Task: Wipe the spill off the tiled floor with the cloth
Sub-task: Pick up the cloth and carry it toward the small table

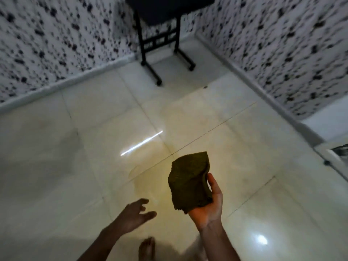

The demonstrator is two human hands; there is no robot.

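A folded olive-brown cloth [189,182] rests in my right hand [209,203], held palm-up above the floor at lower centre. Below and left of the cloth, a pale yellowish wet patch, the spill [148,185], spreads over the glossy cream tiles [244,147]. My left hand [134,215] hovers over the near edge of the spill, fingers spread and holding nothing. The cloth is not touching the floor.
A black rolling table [160,32] stands in the far corner between two speckled black-and-white walls [47,38]. A bare foot [146,248] shows at the bottom edge. A dark smudge [73,142] marks the tiles at left, and a doorway threshold [331,157] lies at right.
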